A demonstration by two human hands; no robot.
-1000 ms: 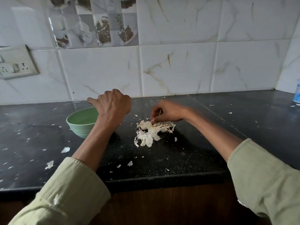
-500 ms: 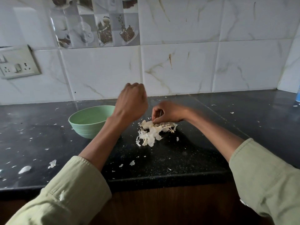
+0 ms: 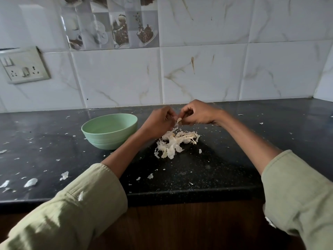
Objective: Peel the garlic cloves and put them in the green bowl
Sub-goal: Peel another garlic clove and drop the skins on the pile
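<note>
A green bowl (image 3: 110, 130) stands on the black counter (image 3: 225, 159), left of centre; its inside is hidden from this angle. Right of it lies a heap of white garlic skins and stalks (image 3: 174, 143). Just above the heap my left hand (image 3: 158, 123) and my right hand (image 3: 198, 114) meet, fingers curled, both pinching a small pale garlic clove (image 3: 179, 121) between their fingertips. A strip of skin hangs from the clove.
Loose flakes of skin (image 3: 30, 182) are scattered over the counter, mostly at the left and near the front edge. A tiled wall with a socket plate (image 3: 23, 67) rises behind. The counter's front edge runs under my forearms.
My left hand swung from over the bowl to the right and joined my right hand. My right hand lifted off the heap with a clove, and both now hold it.
</note>
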